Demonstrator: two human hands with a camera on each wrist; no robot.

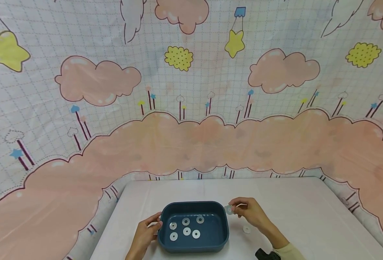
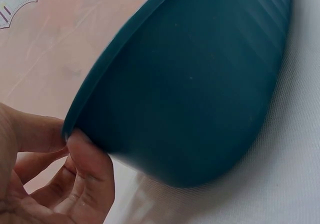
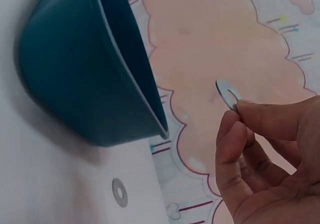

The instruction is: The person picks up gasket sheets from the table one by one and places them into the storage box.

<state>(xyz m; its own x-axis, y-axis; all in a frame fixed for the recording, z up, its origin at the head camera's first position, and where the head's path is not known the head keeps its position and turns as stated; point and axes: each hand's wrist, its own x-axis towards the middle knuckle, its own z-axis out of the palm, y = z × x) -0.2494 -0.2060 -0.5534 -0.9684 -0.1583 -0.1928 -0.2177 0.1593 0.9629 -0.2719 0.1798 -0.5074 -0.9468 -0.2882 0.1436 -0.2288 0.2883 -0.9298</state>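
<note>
A dark blue rectangular tub (image 1: 194, 246) stands on the white table, with several flat metal washers (image 1: 186, 231) lying on its floor. My left hand (image 1: 144, 233) pinches the tub's left rim between thumb and fingers, as the left wrist view shows close up. Beside the tub's far right corner, my right hand (image 1: 250, 211) holds up one washer (image 3: 228, 95) by its edge, between thumb and fingertips. Another washer (image 3: 120, 192) lies flat on the table to the right of the tub, below the right hand.
White cloth covers the table (image 1: 295, 202). Behind it hangs a printed backdrop (image 1: 211, 144) with clouds and stars. A black device (image 1: 267, 254) sits at the right wrist, by a pale yellow sleeve (image 1: 289, 251).
</note>
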